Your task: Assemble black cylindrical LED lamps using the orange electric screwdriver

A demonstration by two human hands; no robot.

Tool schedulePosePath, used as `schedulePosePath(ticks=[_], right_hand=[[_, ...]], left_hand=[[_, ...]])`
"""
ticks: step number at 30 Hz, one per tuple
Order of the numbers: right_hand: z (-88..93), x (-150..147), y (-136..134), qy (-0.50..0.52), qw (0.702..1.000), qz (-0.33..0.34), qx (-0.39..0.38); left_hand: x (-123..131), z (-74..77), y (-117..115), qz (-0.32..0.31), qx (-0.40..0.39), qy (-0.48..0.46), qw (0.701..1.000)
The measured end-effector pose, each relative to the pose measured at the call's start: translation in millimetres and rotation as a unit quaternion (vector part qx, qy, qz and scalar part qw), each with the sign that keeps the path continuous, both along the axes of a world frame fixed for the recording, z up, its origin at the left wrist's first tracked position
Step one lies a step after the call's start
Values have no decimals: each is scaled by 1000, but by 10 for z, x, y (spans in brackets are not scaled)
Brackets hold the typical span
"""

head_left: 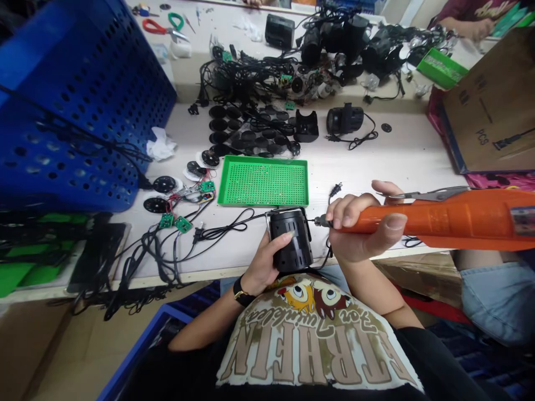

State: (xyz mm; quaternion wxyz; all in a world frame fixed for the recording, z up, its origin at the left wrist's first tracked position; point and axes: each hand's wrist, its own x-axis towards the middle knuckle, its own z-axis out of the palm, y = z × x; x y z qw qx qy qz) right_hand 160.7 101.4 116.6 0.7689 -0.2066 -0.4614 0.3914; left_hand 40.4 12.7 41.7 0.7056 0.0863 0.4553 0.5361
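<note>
My left hand [265,263] grips a black cylindrical housing [291,240] upright on the table's front edge, with a black cable leading from it. My right hand [363,225] is wrapped around an orange electric screwdriver [443,218], which lies level across the view. Its dark metal tip [321,221] points left and ends beside the housing, very close to its side. I cannot tell whether the two touch. A thin metal tool [426,195] lies along the top of the screwdriver, near my right thumb side. A wristwatch sits on my left wrist.
A green perforated tray [263,181] lies just beyond my hands. Black discs, green circuit boards [174,221] and tangled cables cover the table's left and middle. A blue perforated crate [83,106] stands at left, a cardboard box [491,106] at right, and a co-worker's arm [468,25] at the far side.
</note>
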Motion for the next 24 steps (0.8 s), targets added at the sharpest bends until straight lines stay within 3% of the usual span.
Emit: schedulePosePath(ticks=[8,24], right_hand=[[-71,136,-64,-31,995,86,29],[-263,35,-88,-61,997,54,8]], left_hand=[[105,85,1,-38,44,26,998],[160,82,15,-94,63,64,991]])
